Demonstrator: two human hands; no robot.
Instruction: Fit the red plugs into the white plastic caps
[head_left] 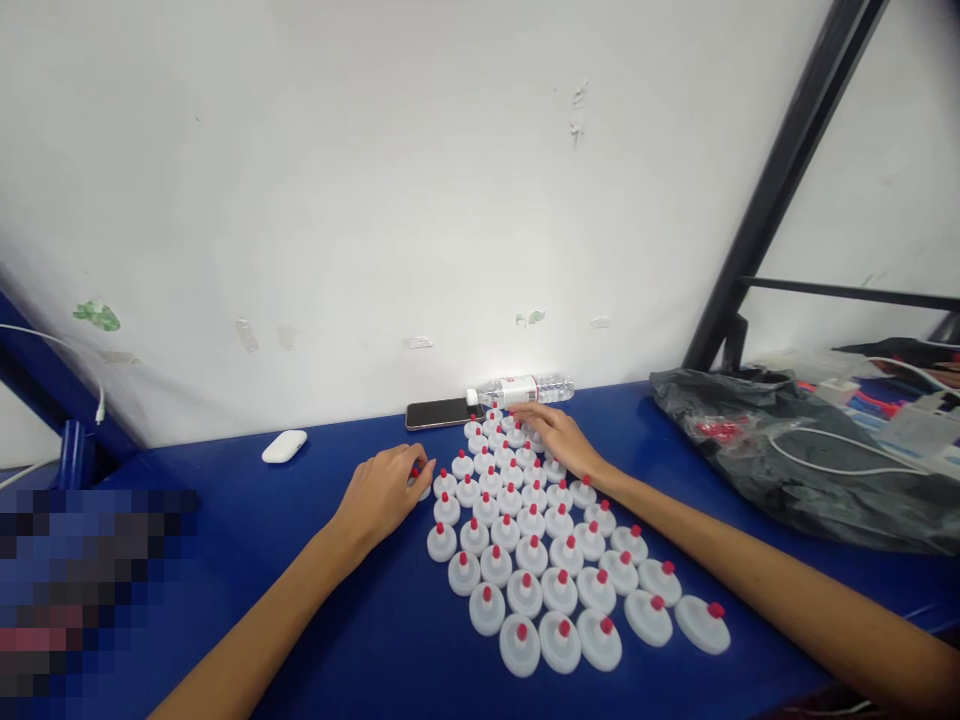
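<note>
Several white round caps with red tips (pixel 531 522) stand close together in slanting rows on the blue table (pixel 322 640). At the left edge of this group, my left hand (pixel 384 490) has its fingers curled round one white cap with a red tip (pixel 424 490), which is partly hidden by the fingers. My right hand (pixel 555 435) reaches over the far right end of the rows. Its fingers are stretched out above the back caps, close to their red tips, and cover some of them.
Against the wall lie a clear plastic bottle (pixel 555 388) and a dark phone (pixel 441 412). A white earphone case (pixel 285 446) rests at the left. On the right, a black plastic bag (pixel 795 480) lies under a cable, near a small packet of red pieces (pixel 718 430) and a dark metal post (pixel 757 230).
</note>
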